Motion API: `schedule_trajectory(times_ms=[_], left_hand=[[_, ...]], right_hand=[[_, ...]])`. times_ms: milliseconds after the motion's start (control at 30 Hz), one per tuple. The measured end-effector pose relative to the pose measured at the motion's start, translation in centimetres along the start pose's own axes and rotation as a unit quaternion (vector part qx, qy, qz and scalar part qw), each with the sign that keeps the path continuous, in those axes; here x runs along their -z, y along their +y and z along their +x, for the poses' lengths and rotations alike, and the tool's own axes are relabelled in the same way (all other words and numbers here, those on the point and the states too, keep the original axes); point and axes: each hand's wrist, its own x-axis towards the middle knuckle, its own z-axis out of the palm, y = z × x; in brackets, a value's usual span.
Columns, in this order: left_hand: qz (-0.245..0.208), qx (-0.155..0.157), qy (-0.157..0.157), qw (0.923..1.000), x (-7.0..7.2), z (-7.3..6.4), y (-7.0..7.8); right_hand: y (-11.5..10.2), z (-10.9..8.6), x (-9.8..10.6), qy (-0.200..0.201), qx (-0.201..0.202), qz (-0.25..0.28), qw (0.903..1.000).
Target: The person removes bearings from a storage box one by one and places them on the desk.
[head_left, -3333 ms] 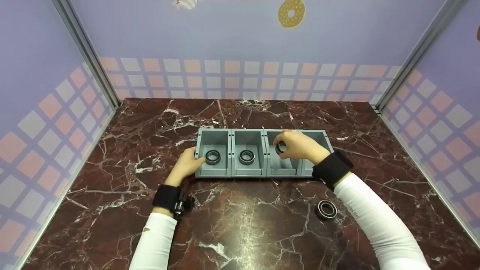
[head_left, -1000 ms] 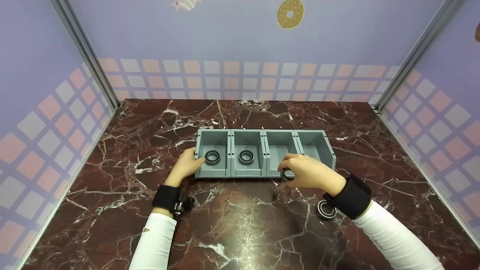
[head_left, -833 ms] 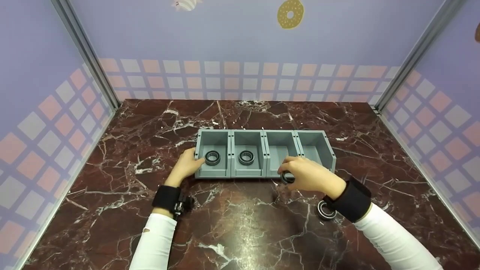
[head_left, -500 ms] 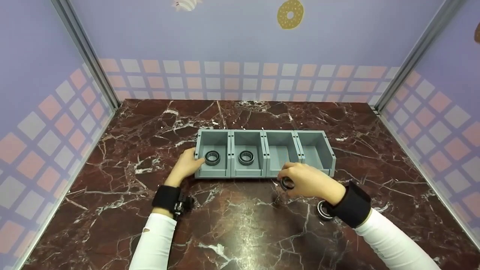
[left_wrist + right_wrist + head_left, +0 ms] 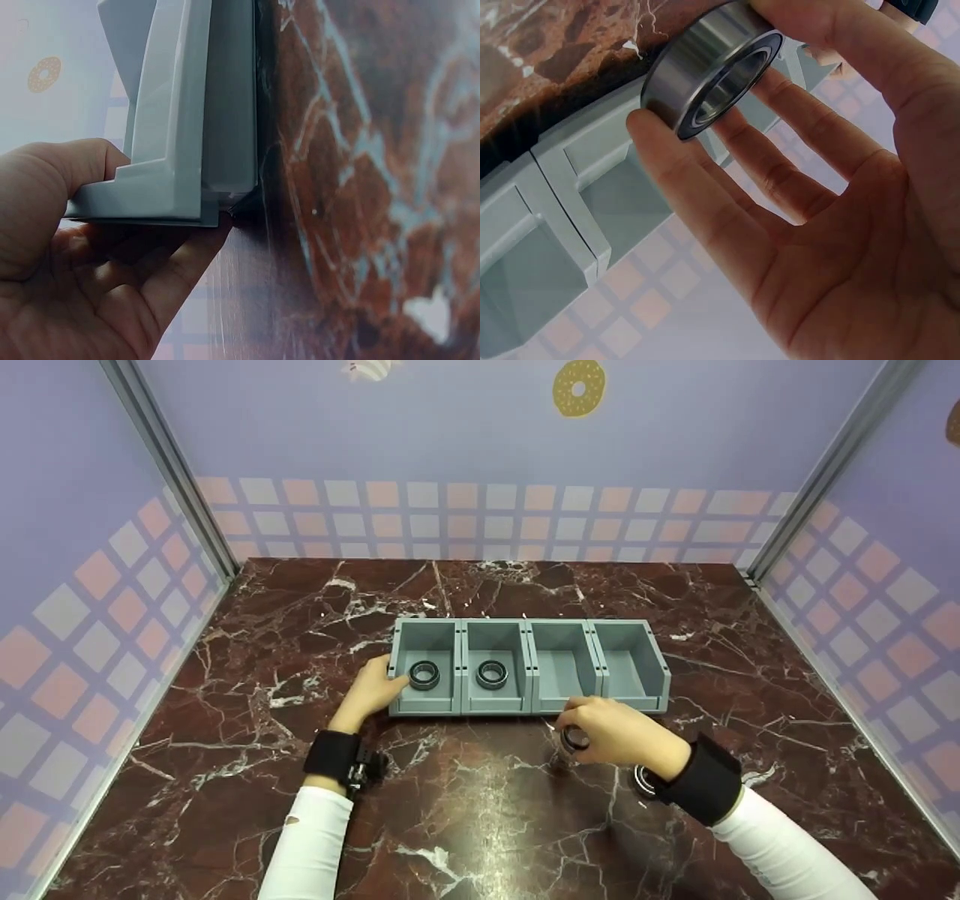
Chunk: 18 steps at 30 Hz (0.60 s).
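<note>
A row of grey plastic bins (image 5: 495,706) stands joined side by side on the table. My left hand (image 5: 369,688) grips the left wall of the leftmost bin, thumb over the rim and fingers underneath in the left wrist view. One bearing (image 5: 424,686) lies flat in that bin, and another bearing (image 5: 491,686) in the second. Just in front of the third bin, my right hand (image 5: 626,736) pinches a steel ball bearing (image 5: 682,71) between thumb and fingertips, tilted and raised over the table. No bearing shows in the two right-hand bins.
Another bearing (image 5: 640,781) lies on the marble-patterned table (image 5: 480,810), partly hidden behind the right wrist strap (image 5: 701,780). Patterned panels (image 5: 480,442) enclose the back and both sides.
My right hand was inside the third bin with the bearing earlier. It has since drawn the bearing out over the front edge, towards me. The left hand stays in place.
</note>
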Motion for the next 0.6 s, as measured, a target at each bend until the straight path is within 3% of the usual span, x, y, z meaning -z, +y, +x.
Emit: schedule_trajectory(times_ms=[600], left_hand=[[0.004,-0.015,0.010,0.9998,-0.1,0.0,-0.1]], right_hand=[[-0.3,-0.6,-1.7,-0.014,0.001,0.015,0.9998]])
